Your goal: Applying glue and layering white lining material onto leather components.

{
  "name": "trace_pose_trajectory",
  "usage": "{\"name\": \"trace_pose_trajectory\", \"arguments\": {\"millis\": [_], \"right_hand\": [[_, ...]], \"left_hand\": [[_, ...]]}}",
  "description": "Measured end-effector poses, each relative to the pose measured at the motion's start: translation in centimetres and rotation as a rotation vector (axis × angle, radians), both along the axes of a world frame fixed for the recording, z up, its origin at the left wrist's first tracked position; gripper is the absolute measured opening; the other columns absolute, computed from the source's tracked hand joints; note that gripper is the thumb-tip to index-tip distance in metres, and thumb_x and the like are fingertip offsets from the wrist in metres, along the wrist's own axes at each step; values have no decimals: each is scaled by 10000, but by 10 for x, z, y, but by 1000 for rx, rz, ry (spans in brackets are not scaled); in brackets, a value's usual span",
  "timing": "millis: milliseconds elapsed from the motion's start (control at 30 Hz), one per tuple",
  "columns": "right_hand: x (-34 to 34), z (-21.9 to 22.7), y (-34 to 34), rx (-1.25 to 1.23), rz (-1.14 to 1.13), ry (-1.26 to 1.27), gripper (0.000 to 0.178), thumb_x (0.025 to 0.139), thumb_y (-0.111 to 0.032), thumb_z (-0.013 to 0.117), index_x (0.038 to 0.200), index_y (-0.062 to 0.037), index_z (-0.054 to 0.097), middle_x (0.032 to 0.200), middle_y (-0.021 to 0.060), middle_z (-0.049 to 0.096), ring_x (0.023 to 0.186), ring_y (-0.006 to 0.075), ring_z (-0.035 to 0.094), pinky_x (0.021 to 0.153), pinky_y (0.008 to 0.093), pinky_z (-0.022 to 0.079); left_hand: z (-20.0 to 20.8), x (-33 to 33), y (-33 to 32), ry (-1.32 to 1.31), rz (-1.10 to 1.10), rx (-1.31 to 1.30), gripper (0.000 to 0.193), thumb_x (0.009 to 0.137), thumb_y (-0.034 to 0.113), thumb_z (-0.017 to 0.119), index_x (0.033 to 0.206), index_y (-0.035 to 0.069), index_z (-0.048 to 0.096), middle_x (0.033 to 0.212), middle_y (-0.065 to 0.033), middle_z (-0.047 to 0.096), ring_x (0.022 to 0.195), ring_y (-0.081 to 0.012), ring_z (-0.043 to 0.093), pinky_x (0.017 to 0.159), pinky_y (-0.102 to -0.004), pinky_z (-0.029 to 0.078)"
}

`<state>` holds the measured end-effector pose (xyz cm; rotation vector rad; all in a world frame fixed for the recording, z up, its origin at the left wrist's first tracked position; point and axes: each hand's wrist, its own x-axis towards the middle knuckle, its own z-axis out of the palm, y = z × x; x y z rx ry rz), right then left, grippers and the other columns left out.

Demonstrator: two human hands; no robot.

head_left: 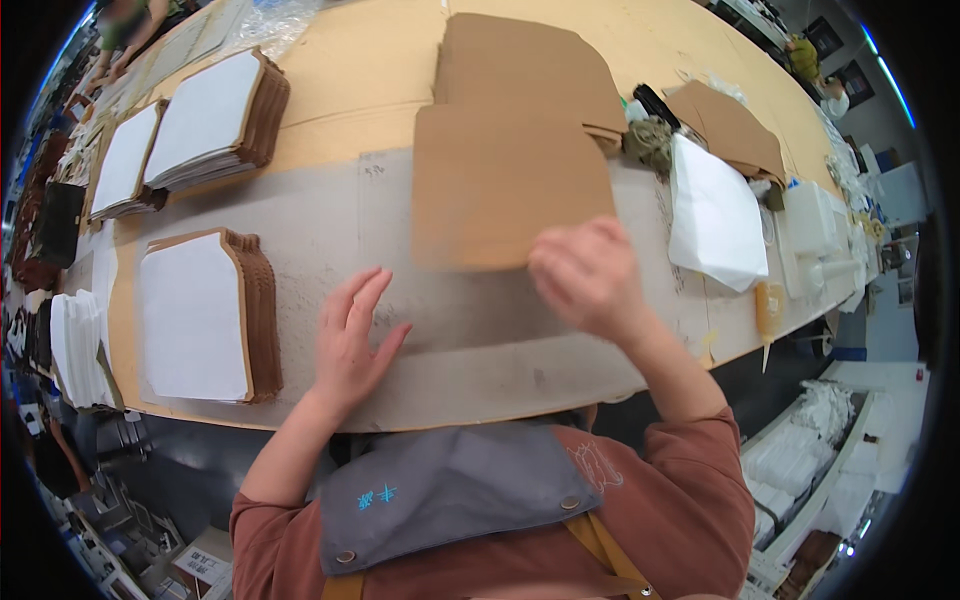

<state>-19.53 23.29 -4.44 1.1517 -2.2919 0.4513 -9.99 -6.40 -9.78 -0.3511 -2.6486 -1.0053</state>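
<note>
A flat brown panel (510, 190), leather or board by its look, lies toward me in front of a stack of similar brown panels (525, 60). My right hand (585, 270) has its fingers closed at the panel's near right corner, and they look pinched on it. That near edge is blurred, with a shadow on the grey mat (300, 225) below. Over the mat to the left, my left hand (355, 335) is open, fingers apart and holding nothing. Left of it stands a stack of brown panels with white sheets (195, 315).
Farther left are two more stacks with white sheets (205, 105). To the right lie a white sheet (715, 215), a dark green cloth bundle (648, 145) and brown pieces (730, 125). A glue-coloured bottle (769, 308) is by the right edge. Another person's arm (140, 40) shows far left.
</note>
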Motion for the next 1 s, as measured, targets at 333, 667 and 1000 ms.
{"name": "trace_pose_trajectory", "arguments": {"millis": [333,667,1000], "right_hand": [[40,-39,128,-130,-539,-115,339,872,-161,753,1178,-31,682,1185,123,692,1094,319,634,953,426,480],[33,-68,421,479,-1584,-264,746,932,-591,557,1419,-29,506,1414,206,556,1248,368,587,1061,499,447],[79,-14,425,-624,-1463,-912,820,850,-636,680,1416,-58,545,1260,250,660,956,237,693,810,316,542]], "left_hand": [[-31,0,9,54,-295,-369,380,872,65,602,1230,134,709,1330,-36,668,1278,-257,604,1069,-447,457],[-25,2,14,94,-307,-509,383,924,121,544,1280,140,682,1351,-32,654,1272,-234,604,1064,-422,464],[-17,5,-3,114,-353,-468,347,890,112,588,1211,150,716,1291,-14,689,1222,-211,638,1028,-391,494]]}}
